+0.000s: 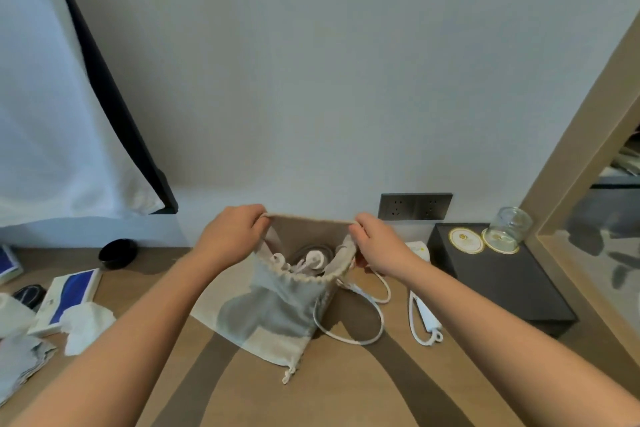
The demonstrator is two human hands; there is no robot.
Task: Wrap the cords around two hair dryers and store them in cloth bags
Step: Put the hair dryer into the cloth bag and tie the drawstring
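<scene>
Left grip (232, 232) and right grip (377, 243) pinch opposite edges of the open cloth bag (277, 308), hair dryer (313, 258) inside.

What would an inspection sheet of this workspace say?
Surface: brown wooden desk.
Job's things: beige cloth drawstring bag held open, white hair dryer inside.
Clutter: blue-and-white booklets, crumpled white tissues, round black bowl, clear glass on flat black box.
Grippers: left hand and right hand each pinch the bag's rim with their fingers.
Cables: white cord and white plug lie loose right of the bag.
Surroundings: pale wall, dark wall socket, wood-framed mirror.
</scene>
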